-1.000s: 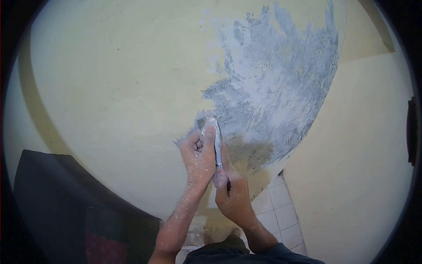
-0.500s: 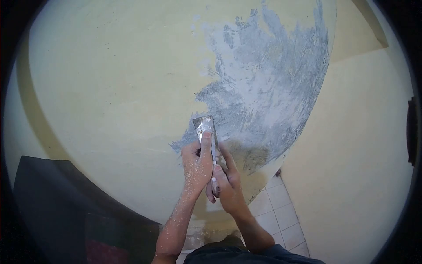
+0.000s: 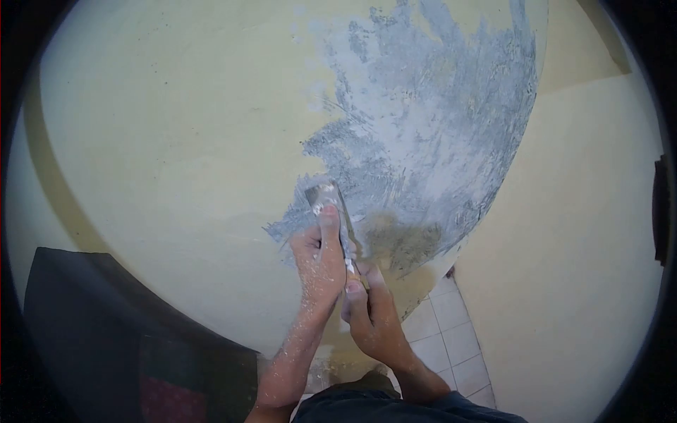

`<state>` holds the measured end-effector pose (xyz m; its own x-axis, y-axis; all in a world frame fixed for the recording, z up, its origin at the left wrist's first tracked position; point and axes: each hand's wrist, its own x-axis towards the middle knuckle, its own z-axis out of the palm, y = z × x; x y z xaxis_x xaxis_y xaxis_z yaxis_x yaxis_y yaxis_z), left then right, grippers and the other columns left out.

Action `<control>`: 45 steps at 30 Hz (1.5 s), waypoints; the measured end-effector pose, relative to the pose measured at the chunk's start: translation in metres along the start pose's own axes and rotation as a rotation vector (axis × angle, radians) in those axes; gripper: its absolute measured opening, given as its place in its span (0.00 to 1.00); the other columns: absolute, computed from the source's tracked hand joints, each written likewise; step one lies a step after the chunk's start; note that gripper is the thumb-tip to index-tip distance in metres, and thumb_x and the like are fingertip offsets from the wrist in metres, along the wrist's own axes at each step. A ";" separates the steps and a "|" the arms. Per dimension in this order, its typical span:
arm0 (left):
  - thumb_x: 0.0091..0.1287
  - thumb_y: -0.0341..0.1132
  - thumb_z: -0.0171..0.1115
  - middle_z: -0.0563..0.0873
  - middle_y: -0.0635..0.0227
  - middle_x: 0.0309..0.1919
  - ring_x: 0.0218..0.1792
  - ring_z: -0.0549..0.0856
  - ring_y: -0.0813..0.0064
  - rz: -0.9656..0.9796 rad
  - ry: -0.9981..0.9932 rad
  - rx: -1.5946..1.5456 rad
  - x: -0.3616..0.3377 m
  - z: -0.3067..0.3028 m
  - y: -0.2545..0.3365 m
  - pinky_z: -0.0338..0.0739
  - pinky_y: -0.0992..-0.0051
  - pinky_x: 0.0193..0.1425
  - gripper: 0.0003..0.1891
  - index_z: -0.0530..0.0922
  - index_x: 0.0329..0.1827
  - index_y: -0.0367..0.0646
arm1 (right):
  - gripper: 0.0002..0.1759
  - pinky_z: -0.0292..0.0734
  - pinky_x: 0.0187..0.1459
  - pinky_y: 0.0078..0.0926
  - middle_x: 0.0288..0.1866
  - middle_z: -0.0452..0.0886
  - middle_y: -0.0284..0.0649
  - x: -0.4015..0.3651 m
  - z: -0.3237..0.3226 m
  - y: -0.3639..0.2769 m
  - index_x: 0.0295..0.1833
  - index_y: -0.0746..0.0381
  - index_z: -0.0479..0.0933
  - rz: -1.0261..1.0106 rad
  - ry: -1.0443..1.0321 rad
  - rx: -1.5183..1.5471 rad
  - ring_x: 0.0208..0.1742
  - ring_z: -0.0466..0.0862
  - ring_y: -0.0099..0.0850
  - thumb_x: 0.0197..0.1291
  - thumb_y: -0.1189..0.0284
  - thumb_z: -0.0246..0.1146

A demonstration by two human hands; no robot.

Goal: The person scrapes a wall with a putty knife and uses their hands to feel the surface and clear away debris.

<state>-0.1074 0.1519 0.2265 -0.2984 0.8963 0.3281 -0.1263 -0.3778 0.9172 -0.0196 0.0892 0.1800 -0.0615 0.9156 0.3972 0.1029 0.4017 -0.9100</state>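
Both of my hands are on one putty knife (image 3: 323,193), a scraper with a dull, white-smeared metal blade. My left hand (image 3: 321,261) grips it up by the blade, the thumb pressed flat along the metal. Lower down, my right hand (image 3: 370,303) is closed round the handle (image 3: 352,273), its thumb on top. White specks cover my left hand and forearm. The blade lies over the left edge of a grey, scraped patch (image 3: 423,134) on the yellow wall (image 3: 176,148); whether its edge touches the surface is hard to tell.
A second pale wall (image 3: 564,247) meets this one at a corner on the right. White floor tiles (image 3: 451,331) show below the corner. At lower left stands a dark panel-like object (image 3: 77,303), with a reddish patch (image 3: 169,402) near its base.
My right hand has shifted slightly down and right along the handle. The blade has tilted a little more to the left. The view has moved slightly.
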 end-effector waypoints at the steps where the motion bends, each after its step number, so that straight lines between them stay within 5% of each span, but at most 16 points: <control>1: 0.74 0.48 0.53 0.75 0.73 0.12 0.14 0.71 0.85 -0.016 0.003 -0.019 0.002 0.001 0.005 0.64 0.78 0.19 0.29 0.75 0.16 0.38 | 0.18 0.70 0.26 0.33 0.22 0.77 0.46 0.002 -0.003 0.001 0.59 0.72 0.66 0.047 -0.034 -0.004 0.22 0.78 0.34 0.70 0.70 0.52; 13: 0.73 0.48 0.55 0.75 0.74 0.13 0.14 0.71 0.85 -0.044 0.017 -0.030 0.005 0.007 0.017 0.62 0.79 0.19 0.26 0.75 0.16 0.42 | 0.17 0.71 0.29 0.33 0.29 0.77 0.51 0.016 -0.003 -0.009 0.57 0.71 0.68 -0.058 -0.054 0.030 0.25 0.78 0.33 0.71 0.71 0.49; 16: 0.73 0.49 0.54 0.75 0.75 0.13 0.15 0.71 0.86 -0.042 0.042 0.054 -0.003 0.009 0.006 0.62 0.79 0.19 0.26 0.75 0.17 0.41 | 0.17 0.62 0.24 0.16 0.23 0.67 0.27 0.007 -0.006 -0.002 0.57 0.69 0.67 -0.037 -0.064 0.080 0.22 0.66 0.14 0.74 0.68 0.44; 19: 0.73 0.48 0.54 0.75 0.75 0.13 0.15 0.70 0.86 -0.041 0.020 -0.003 0.002 0.008 0.012 0.62 0.79 0.19 0.25 0.76 0.18 0.41 | 0.16 0.62 0.25 0.15 0.24 0.68 0.28 0.015 -0.005 -0.008 0.56 0.69 0.67 -0.051 -0.058 0.098 0.22 0.66 0.14 0.74 0.69 0.44; 22: 0.74 0.46 0.54 0.73 0.74 0.12 0.16 0.69 0.85 -0.063 0.065 -0.058 0.001 0.010 0.022 0.62 0.77 0.20 0.29 0.73 0.14 0.37 | 0.15 0.72 0.33 0.37 0.31 0.79 0.53 0.014 -0.010 -0.018 0.55 0.70 0.68 0.003 -0.084 0.036 0.29 0.80 0.41 0.70 0.71 0.49; 25: 0.74 0.47 0.55 0.73 0.74 0.12 0.16 0.69 0.85 0.020 0.102 0.003 -0.002 0.011 0.004 0.61 0.77 0.19 0.29 0.72 0.14 0.38 | 0.15 0.72 0.34 0.39 0.32 0.78 0.55 0.009 -0.010 -0.007 0.56 0.70 0.68 -0.013 -0.065 0.050 0.28 0.80 0.43 0.70 0.72 0.49; 28: 0.73 0.50 0.53 0.71 0.75 0.12 0.13 0.70 0.83 -0.095 0.067 -0.060 0.001 0.010 0.021 0.62 0.79 0.17 0.26 0.71 0.16 0.46 | 0.15 0.72 0.35 0.39 0.34 0.78 0.58 0.015 -0.015 -0.031 0.55 0.70 0.68 0.005 -0.116 -0.011 0.32 0.80 0.46 0.69 0.72 0.49; 37: 0.73 0.50 0.56 0.72 0.74 0.11 0.14 0.68 0.84 -0.042 0.118 -0.173 0.005 0.017 0.030 0.62 0.76 0.19 0.30 0.71 0.14 0.38 | 0.15 0.72 0.34 0.37 0.34 0.78 0.56 0.026 -0.017 -0.032 0.57 0.69 0.68 -0.130 -0.101 -0.054 0.32 0.80 0.44 0.70 0.73 0.49; 40: 0.72 0.51 0.55 0.71 0.75 0.11 0.15 0.68 0.84 -0.082 0.167 -0.034 -0.007 0.017 0.012 0.61 0.75 0.20 0.30 0.72 0.14 0.39 | 0.13 0.72 0.33 0.36 0.32 0.78 0.54 0.012 -0.020 -0.020 0.55 0.68 0.69 0.022 -0.125 -0.012 0.30 0.80 0.43 0.70 0.74 0.48; 45: 0.72 0.50 0.55 0.71 0.75 0.12 0.16 0.68 0.84 -0.043 0.227 -0.084 0.002 0.018 0.019 0.61 0.76 0.21 0.29 0.73 0.14 0.41 | 0.11 0.71 0.32 0.37 0.30 0.77 0.53 0.027 -0.023 -0.026 0.53 0.68 0.68 -0.063 -0.175 0.025 0.29 0.80 0.43 0.70 0.74 0.49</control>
<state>-0.0935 0.1506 0.2486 -0.4948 0.8405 0.2209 -0.2190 -0.3666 0.9042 -0.0006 0.1035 0.2172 -0.2391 0.8712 0.4288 0.0693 0.4558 -0.8874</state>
